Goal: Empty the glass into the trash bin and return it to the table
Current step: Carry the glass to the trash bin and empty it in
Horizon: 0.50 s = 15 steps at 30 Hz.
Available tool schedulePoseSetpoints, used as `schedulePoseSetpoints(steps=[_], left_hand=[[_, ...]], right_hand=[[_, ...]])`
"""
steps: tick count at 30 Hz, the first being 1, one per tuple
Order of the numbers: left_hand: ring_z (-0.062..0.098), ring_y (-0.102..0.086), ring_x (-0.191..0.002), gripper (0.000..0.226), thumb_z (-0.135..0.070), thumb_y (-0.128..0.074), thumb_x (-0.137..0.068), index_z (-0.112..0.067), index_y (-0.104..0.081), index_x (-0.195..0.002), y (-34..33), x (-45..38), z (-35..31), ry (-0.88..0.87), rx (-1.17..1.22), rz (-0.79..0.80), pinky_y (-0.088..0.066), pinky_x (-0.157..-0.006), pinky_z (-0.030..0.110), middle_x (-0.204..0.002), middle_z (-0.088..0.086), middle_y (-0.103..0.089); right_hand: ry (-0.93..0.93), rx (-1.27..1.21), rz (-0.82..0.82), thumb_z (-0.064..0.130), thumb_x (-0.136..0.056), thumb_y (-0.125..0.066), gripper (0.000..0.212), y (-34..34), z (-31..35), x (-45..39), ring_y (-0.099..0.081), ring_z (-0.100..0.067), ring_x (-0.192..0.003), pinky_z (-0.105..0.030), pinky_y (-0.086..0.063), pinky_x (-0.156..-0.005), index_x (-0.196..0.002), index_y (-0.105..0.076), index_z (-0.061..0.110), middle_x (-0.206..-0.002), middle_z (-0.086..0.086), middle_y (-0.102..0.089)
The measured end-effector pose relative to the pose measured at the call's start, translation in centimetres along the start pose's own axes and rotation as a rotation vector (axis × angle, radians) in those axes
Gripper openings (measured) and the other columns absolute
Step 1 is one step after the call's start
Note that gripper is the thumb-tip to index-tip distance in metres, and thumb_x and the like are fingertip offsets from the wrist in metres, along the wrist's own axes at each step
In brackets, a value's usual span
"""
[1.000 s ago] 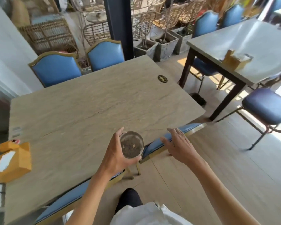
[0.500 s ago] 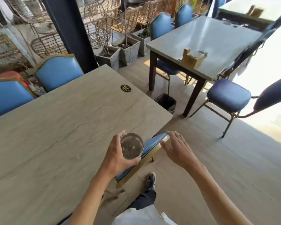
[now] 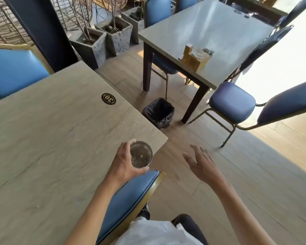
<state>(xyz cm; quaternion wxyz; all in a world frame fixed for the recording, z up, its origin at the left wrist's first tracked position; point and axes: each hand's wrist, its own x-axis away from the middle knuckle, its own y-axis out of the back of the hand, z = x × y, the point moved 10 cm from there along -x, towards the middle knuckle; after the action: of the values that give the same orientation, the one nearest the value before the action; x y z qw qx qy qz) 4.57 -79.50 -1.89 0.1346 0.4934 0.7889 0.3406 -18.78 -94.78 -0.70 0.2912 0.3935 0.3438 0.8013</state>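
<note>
- Presently the left hand (image 3: 125, 165) has its grip wrapped round the glass (image 3: 141, 154), thumb on the near side and fingers curled round the far side.
- The glass is upright, mouth up, at the right corner of the worktop (image 3: 60, 138); from above I cannot tell whether its base touches the surface or hangs just clear of it.
- There is dark, speckled residue in the bottom of the glass; too blurred to identify.
- Judgement: keeping the glass level stops the contents from spilling on the way to the bin.
- The right hand (image 3: 201, 163) is released, fingers spread, holding nothing, out over the floor to the right of the glass. Judgement: free for balance or for steadying.
- The trash bin (image 3: 158, 113) stands on the floor just beyond the worktop's right edge, near a leg of the second table (image 3: 201, 32). It has a black liner and an open mouth.
- A blue chair (image 3: 127, 197) sits tucked at the near edge, directly below the left hand, between the body and the worktop.
- Stage, as judged: carrying only; emptying not yet done, return not yet done.
- Next move likely needs a reach past the corner and a tilt directly over the liner.
- Risk: residue may cling and need a shake, and the bin's mouth is a small target well below the hand.
</note>
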Motion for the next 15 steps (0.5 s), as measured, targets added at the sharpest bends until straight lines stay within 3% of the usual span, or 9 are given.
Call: schedulePoseSetpoints(steps=[4,9,12,15], left_hand=[[0.011,-0.052,-0.118,0.111,-0.057,-0.089,-0.053,-0.023,-0.037,-0.145,-1.5,-4.2,-2.9,-0.021,0.025,0.004,-0.049,-0.098,0.023,-0.13,-0.006,-0.048],[0.006,-0.054,-0.117,0.111,-0.056,-0.092,-0.053,-0.023,-0.039,-0.145,-4.4,-9.3,-8.7,-0.067,0.054,-0.013,-0.051,-0.098,0.024,-0.127,-0.008,-0.05],[0.005,-0.053,-0.123,0.118,-0.058,-0.091,-0.054,-0.021,-0.032,-0.148,-7.0,-12.3,-12.6,-0.082,0.082,-0.031,-0.052,-0.101,0.026,-0.135,-0.008,-0.051],[0.009,-0.055,-0.126,0.127,-0.06,-0.092,-0.052,-0.021,-0.023,-0.152,-9.2,-15.1,-16.2,-0.051,0.117,-0.049,-0.053,-0.1,0.027,-0.136,-0.009,-0.052]], right_hand=[[-0.035,-0.153,0.031,0.055,-0.102,-0.044,0.062,1.5,-1.8,-3.5,-0.041,-0.026,-0.145,-0.044,-0.037,-0.117,-0.151,-0.042,0.016,-0.157,-0.01,-0.045],[-0.02,-0.765,0.188,0.067,-0.094,-0.047,0.065,2.6,-1.3,-7.8,-0.059,-0.018,-0.128,-0.037,-0.05,-0.107,-0.134,-0.063,0.019,-0.133,0.0,-0.065],[0.034,-0.919,0.297,0.055,-0.106,-0.036,0.053,3.9,-1.5,-10.2,-0.068,-0.019,-0.115,-0.035,-0.052,-0.098,-0.122,-0.073,0.021,-0.123,-0.006,-0.074],[-0.073,-1.142,0.374,0.058,-0.104,-0.038,0.057,5.8,-3.4,-13.0,-0.066,-0.029,-0.105,-0.043,-0.049,-0.094,-0.121,-0.075,0.018,-0.119,-0.021,-0.072]])
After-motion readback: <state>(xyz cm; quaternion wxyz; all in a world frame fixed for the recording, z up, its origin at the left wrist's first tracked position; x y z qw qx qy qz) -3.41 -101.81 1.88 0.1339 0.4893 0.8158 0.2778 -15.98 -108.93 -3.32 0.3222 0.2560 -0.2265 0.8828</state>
